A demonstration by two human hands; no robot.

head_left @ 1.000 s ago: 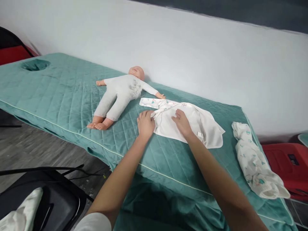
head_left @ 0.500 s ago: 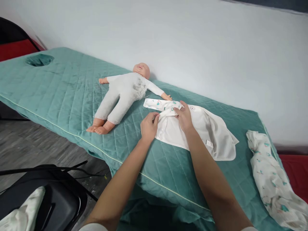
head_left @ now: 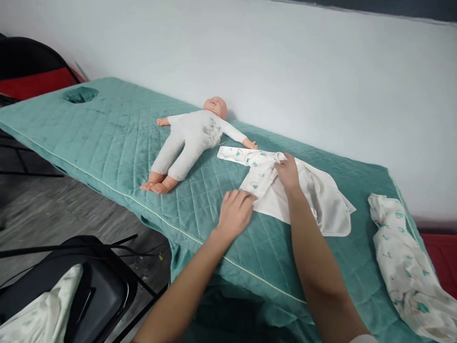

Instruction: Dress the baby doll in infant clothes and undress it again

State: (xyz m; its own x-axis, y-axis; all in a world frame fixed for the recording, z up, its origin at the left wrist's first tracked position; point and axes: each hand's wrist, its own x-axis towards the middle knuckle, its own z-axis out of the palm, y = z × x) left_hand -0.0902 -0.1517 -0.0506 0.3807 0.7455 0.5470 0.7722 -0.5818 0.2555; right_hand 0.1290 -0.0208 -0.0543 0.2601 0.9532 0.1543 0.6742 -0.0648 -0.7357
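Observation:
A white baby shirt (head_left: 273,196) with a green and pink print lies spread on the green quilted bed cover (head_left: 200,209). Its left sleeve points toward the doll, and the right part shows the plain inner side. My right hand (head_left: 288,172) pinches the shirt near its neckline. Lower down, my left hand (head_left: 236,212) has its fingers closed at the bottom edge of the printed front flap. A baby doll (head_left: 194,136) with a white cloth body lies on its back to the left, one hand touching or very near the sleeve.
A bundled printed cloth (head_left: 403,262) lies at the bed's right end. A black chair (head_left: 96,286) with a whitish cloth (head_left: 46,309) on it stands at the lower left. The bed has a face hole (head_left: 81,95) at its far left. A white wall (head_left: 285,76) runs behind.
The front flap, bunched between both hands before, now lies unfolded with its print showing. My left hand has moved down toward the hem; my right hand slid slightly right along the neckline.

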